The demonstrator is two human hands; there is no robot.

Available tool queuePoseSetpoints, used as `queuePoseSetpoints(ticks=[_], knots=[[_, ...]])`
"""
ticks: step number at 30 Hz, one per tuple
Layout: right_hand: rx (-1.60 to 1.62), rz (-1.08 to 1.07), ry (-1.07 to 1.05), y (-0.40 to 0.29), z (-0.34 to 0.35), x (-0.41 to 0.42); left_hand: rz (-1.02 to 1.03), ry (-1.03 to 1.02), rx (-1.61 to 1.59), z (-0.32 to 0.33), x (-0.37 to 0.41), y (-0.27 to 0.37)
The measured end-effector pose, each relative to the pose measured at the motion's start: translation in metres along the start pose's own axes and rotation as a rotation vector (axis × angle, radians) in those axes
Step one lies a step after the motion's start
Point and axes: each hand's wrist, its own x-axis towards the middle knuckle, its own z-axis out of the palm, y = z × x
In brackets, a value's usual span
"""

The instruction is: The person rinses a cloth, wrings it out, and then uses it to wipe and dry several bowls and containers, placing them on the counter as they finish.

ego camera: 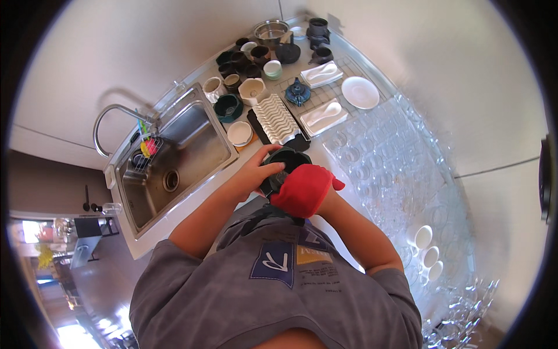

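Observation:
My left hand (pixel 256 171) grips a dark green faceted bowl (pixel 297 158) by its left side, with the thumb over the rim. A red cloth (pixel 305 192) covers most of my right hand (pixel 330 201), and I press it against the bowl's right side. The right fingers are hidden under the cloth. The bowl is held tilted in front of my waist, just off the counter's front edge. Beyond it, a row of wavy cream dishes (pixel 275 118) stands on a black tray (pixel 301 143).
A steel sink (pixel 178 141) with a faucet (pixel 124 107) lies left. Behind are a green bowl (pixel 228 108), a cream bowl (pixel 253 90), several dark cups (pixel 239 61) and a blue teapot (pixel 298 92). Several clear glasses (pixel 370 165) and white cups (pixel 423 237) fill the right side.

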Motion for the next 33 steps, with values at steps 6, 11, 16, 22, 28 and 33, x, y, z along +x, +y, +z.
queuePoseSetpoints(ticks=[6, 11, 16, 22, 28, 33], knots=[[0.008, 0.102, -0.234, 0.011, 0.008, 0.032, 0.162, 0.036, -0.206, -0.028, 0.016, -0.024], [-0.139, 0.259, -0.406, 0.004, -0.012, 0.066, 0.231, 0.067, -0.253, -0.048, 0.019, -0.022], [-0.034, 0.364, 0.214, -0.001, 0.006, 0.069, 0.306, 0.005, -0.630, -0.055, 0.038, -0.029], [0.058, 0.421, 0.447, 0.016, 0.042, 0.074, 0.535, -0.085, -0.819, -0.043, 0.071, -0.018], [0.103, 0.543, 0.419, -0.002, 0.021, 0.070, 0.646, -0.271, -0.615, -0.042, 0.090, -0.015], [0.145, 0.467, 0.474, -0.001, 0.011, 0.071, 0.431, -0.432, -0.677, -0.044, 0.091, 0.004]])
